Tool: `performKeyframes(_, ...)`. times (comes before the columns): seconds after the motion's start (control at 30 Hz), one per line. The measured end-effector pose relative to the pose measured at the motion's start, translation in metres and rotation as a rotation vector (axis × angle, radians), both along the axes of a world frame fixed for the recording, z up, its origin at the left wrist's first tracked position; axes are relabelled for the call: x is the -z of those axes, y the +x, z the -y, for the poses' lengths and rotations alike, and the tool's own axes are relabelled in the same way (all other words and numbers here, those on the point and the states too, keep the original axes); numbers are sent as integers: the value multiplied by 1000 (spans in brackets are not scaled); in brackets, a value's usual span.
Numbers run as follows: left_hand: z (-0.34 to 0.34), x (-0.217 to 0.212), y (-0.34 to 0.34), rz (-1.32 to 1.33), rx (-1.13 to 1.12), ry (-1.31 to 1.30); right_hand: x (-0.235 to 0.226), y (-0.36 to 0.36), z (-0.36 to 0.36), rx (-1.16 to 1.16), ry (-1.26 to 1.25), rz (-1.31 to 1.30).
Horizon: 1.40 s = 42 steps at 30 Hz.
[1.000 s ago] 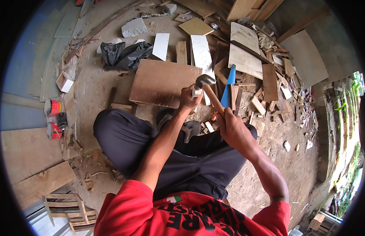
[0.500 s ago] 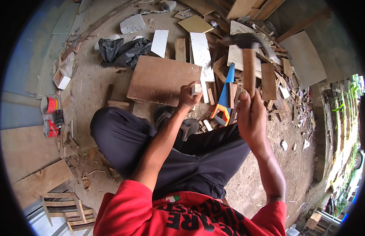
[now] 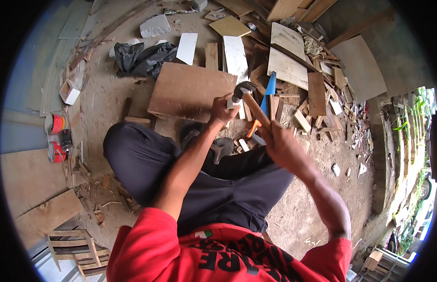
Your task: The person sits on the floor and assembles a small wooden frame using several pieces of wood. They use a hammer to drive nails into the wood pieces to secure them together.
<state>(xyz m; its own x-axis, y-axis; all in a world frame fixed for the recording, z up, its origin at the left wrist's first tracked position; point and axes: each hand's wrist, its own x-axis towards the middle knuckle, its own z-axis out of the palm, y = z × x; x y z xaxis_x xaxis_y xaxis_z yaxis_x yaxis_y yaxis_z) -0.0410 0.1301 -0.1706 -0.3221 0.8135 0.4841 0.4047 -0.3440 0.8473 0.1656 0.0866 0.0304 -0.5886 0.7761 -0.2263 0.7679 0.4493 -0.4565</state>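
Observation:
My right hand (image 3: 284,146) is closed round the wooden handle of a claw hammer (image 3: 257,109). The hammer's dark head is down at a small pale wood block (image 3: 231,105), which my left hand (image 3: 221,112) grips at the right edge of a brown wooden box (image 3: 192,89). The head partly covers the block, so whether they touch I cannot tell. Just right of the block, a handsaw (image 3: 270,88) with a blue blade and orange handle lies among wood offcuts, partly behind the hammer and my right hand.
Offcuts and boards (image 3: 316,94) are heaped at the right and back. A black plastic bag (image 3: 145,58) lies beyond the box, near a white panel (image 3: 186,48). Red-labelled cans (image 3: 55,124) stand at the left. My bent legs (image 3: 143,160) are close in front of the box.
My right hand has swung the hammer down and left, from raised upright to the block. My left hand still holds the block by the box. The view has shifted slightly.

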Motion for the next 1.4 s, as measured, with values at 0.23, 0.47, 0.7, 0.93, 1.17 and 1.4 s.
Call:
performKeyframes(0.23, -2, 5, -7, 122, 22, 17, -28, -22, 6, 242, 128, -473)
performKeyframes(0.47, 0, 6, -11, 118, 18, 57, -24, -19, 7, 225, 66, -343)
performKeyframes(0.7, 3, 1, -11, 101, 20, 63, -39, -32, 1, 246, 29, -328)
performKeyframes(0.93, 4, 2, -2, -10, 2, 34, 4, -16, 11, 43, 5, -137)
performKeyframes(1.17, 1, 9, -10, -9, 54, -4, 12, -20, 10, 126, 84, -281)
performKeyframes(1.4, 2, 16, -15, 37, 34, 27, -52, -45, 3, 315, -2, -591)
